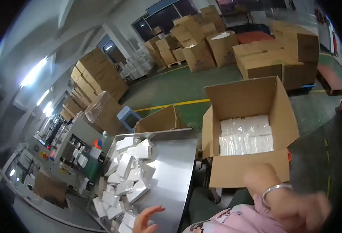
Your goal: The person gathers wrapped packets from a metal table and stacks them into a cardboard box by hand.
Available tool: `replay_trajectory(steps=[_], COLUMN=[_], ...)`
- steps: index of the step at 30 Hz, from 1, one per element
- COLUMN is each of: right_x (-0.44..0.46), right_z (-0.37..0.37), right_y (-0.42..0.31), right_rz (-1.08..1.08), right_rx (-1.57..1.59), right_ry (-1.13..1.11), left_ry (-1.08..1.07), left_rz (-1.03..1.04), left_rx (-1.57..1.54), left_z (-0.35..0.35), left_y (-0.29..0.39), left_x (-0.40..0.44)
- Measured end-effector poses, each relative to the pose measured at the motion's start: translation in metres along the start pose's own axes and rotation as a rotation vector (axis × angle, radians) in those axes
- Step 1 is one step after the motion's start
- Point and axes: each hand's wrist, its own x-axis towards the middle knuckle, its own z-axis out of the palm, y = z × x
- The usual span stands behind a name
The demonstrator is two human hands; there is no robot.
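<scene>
My left hand (145, 220) is at the bottom of the metal table, its fingers apart and nothing in them. Just beside it lies a loose heap of white packets (125, 167) in clear film. At the lower right is my right hand (304, 211), smeared by motion, with a silver bracelet (276, 189) at the wrist. Its fingers cannot be made out. Beyond that arm stands an open cardboard box (248, 165), flaps spread, with white wrapped packets (245, 136) packed in rows inside.
The metal table (171, 167) has a raised edge and adjoins a machine (68, 155) on the left. Behind it are another open carton (157, 119) and a blue stool (128, 117). Stacked cartons (99, 75) and large boxes (268, 58) stand across the green floor (171, 87).
</scene>
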Motion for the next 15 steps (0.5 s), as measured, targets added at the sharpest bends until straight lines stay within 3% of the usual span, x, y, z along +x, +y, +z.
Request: replay_trajectory(steps=[2, 3, 5, 9, 12, 15], right_x=[-0.005, -0.010, -0.020, -0.029, -0.038, -0.047], right_z=[0.007, 0.006, -0.004, -0.017, -0.019, -0.020], right_y=[-0.020, -0.026, -0.023, -0.044, -0.064, -0.080], right_rz=[-0.095, -0.096, 0.107, 0.326, 0.515, 0.433], right_rx=[0.003, 0.038, 0.195, 0.547, 0.787, 0.730], right_ry=[0.048, 0.070, 0.081, -0.115, -0.313, -0.500], left_ry=[0.078, -0.049, -0.181, -0.197, -0.203, -0.261], left_rz=[0.015, 0.039, -0.014, -0.101, -0.084, -0.110], left_rx=[-0.152, -0.159, -0.162, 0.168, 0.110, 0.103], left_z=[0.014, 0.011, 0.012, 0.017, 0.020, 0.028], left_y=[-0.012, -0.024, -0.037, -0.038, -0.037, -0.043], left_x=[0.019, 0.026, 0.029, 0.052, 0.053, 0.057])
